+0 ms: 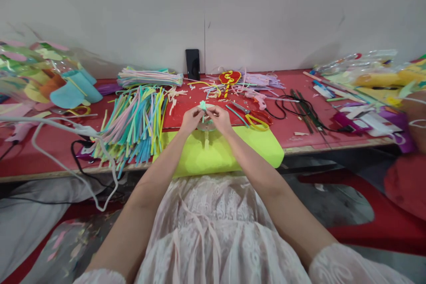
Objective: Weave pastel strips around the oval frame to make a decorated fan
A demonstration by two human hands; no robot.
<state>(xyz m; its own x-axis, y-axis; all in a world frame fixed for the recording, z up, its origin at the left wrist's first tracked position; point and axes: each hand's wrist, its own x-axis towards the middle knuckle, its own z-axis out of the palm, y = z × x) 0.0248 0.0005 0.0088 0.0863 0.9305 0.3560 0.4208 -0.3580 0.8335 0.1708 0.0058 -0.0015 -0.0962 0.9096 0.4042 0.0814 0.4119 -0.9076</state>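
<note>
Over the front of the red table, my left hand (pixel 192 119) and my right hand (pixel 220 118) meet with their fingertips pinched. Between them is a small mint-green fuzzy-stem piece (pixel 203 105), its top sticking up above the fingers. Its exact shape is too small to make out. Directly below the hands lies a round pale disc (pixel 206 126), partly covered by them. A bright yellow-green sheet (pixel 226 151) spreads under my wrists along the table edge. To the left sits a big pile of pastel fuzzy stems (pixel 136 120).
Scissors with yellow handles (pixel 258 123), red-handled pliers (pixel 262 115) and a pink glue gun (pixel 259 100) lie right of my hands. A black phone (pixel 192 64) leans on the white partition. A white cable (pixel 69 164) loops at left. Another person's arm (pixel 414 115) shows at far right.
</note>
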